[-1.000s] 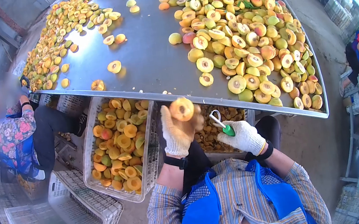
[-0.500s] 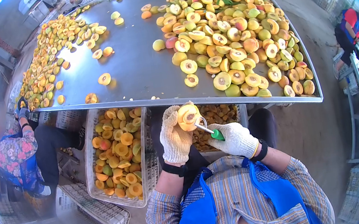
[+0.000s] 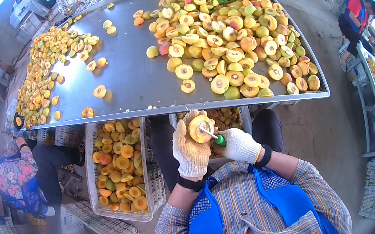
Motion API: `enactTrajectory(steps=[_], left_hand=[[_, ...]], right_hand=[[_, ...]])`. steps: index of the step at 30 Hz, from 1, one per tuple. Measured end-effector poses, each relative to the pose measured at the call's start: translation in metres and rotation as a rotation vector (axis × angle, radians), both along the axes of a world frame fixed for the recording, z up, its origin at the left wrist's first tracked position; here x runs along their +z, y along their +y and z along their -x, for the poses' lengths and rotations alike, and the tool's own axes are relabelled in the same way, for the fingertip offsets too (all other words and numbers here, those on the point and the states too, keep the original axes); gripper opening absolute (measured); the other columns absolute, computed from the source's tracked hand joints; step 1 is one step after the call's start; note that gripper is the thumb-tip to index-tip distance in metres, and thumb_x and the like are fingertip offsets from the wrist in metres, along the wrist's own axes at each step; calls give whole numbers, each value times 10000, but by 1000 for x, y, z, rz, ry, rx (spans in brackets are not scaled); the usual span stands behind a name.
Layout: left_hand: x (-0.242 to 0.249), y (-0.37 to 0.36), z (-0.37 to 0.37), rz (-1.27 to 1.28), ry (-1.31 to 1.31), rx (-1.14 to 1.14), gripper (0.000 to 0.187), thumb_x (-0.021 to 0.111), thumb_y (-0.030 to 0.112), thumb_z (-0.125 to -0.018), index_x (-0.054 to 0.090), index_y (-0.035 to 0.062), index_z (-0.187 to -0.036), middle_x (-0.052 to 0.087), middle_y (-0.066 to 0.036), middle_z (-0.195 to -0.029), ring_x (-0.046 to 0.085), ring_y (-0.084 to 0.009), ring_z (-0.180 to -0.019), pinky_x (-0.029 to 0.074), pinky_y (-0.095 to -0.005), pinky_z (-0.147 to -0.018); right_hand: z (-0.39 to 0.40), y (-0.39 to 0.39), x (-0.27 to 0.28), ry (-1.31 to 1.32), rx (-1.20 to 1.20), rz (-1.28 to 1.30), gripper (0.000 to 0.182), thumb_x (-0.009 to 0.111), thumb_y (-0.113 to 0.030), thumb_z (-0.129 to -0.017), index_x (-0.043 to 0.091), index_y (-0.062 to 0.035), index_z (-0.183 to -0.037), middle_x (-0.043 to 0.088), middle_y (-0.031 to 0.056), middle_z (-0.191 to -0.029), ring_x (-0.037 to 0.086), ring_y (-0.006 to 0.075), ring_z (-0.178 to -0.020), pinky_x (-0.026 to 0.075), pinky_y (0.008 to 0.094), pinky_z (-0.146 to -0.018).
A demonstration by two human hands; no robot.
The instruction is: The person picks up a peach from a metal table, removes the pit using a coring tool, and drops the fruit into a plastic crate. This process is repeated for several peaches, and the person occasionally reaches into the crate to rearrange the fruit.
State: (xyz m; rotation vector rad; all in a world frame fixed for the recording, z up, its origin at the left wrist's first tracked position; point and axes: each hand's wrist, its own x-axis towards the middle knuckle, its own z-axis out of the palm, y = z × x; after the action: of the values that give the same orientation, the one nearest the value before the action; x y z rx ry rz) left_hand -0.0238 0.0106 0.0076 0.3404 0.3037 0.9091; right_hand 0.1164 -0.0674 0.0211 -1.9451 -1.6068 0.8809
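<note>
My left hand, in a white knitted glove with an orange stain, holds a peach half with its cut face turned up toward me. My right hand, gloved too, is wrapped round the green handle of a looped pitting knife. The tool's metal shaft reaches across to the peach half, and its loop sits at the pit hollow in the middle of the flesh. Both hands are over my lap, just in front of the table edge. Part of a crate of fruit shows behind them.
A metal table carries a large heap of halved peaches on the right and another pile on the left. Below stands a white crate of pitted halves. Another person sits at the left; one is far right.
The loop of the pitting knife has moved from the right edge of the peach half into its middle. Both hands sit slightly lower, and the whole view has shifted a little.
</note>
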Motion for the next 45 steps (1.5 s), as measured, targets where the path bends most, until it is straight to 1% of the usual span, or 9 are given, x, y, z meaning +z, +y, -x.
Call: enactTrajectory(steps=[15,18,20,24,34,36,38,44,45], left_hand=[[-2,-5,-7,-52,410,174,258,582,215,-992,674,-20,-1048,704,-164,-993,687,-237,-797,575,-344,-686],[-1,7,-10,15,248,23,285,548,254,-1002,655,-8,-1033,695,-170,-989,685,-268,-796,584,-373,-679],[-7,20,-14,39,213,81,263,529,284,-1010,620,38,-1022,671,-134,-984,677,-276,-791,589,-416,-675],[-25,57,9,45,212,329,309,540,354,-1017,627,58,-1032,675,-118,-971,674,-259,-782,587,-410,-677],[-75,128,183,340,515,796,399,494,499,-990,578,113,-1040,618,-59,-915,613,-237,-794,530,-383,-627],[-120,181,240,183,439,805,669,534,647,-915,520,98,-1297,569,-74,-1245,541,-208,-1140,449,-403,-971],[-101,214,256,105,575,852,970,413,727,-912,252,13,-1549,287,-138,-1577,277,-253,-1419,122,-514,-1177],[-107,222,286,-23,1288,684,770,634,551,-889,531,-64,-1340,656,-167,-1252,608,-252,-1168,444,-355,-1005],[-110,210,285,-449,1572,441,641,664,473,-871,591,-44,-1242,697,-153,-1118,647,-271,-1071,477,-371,-944]], right_hand=[[0,7,-18,-38,184,187,239,658,-284,-843,720,-56,-877,688,166,-728,674,341,-652,547,430,-633],[4,1,-47,739,395,60,220,692,-249,-823,740,-56,-918,691,162,-723,675,296,-640,549,399,-621],[-4,6,-37,647,373,153,220,663,-253,-836,746,-74,-934,696,190,-763,682,330,-681,550,416,-623],[-40,7,-22,-538,225,237,235,604,-276,-862,721,-82,-924,702,170,-757,696,357,-706,540,464,-590],[-45,-15,-67,-277,73,285,329,666,-389,-783,683,-64,-825,666,221,-771,654,422,-756,523,514,-702],[-38,-12,-70,-282,115,323,322,660,-390,-785,691,-74,-838,670,220,-780,659,421,-774,530,508,-720],[-31,-8,-71,-294,146,332,302,655,-368,-794,690,-73,-851,673,217,-786,661,415,-779,530,509,-727],[-23,13,-71,-319,192,358,285,631,-339,-821,691,-65,-869,673,215,-783,662,408,-780,528,513,-727],[-24,14,-76,-324,196,352,286,632,-348,-810,687,-71,-854,671,213,-780,660,411,-771,528,516,-718]])
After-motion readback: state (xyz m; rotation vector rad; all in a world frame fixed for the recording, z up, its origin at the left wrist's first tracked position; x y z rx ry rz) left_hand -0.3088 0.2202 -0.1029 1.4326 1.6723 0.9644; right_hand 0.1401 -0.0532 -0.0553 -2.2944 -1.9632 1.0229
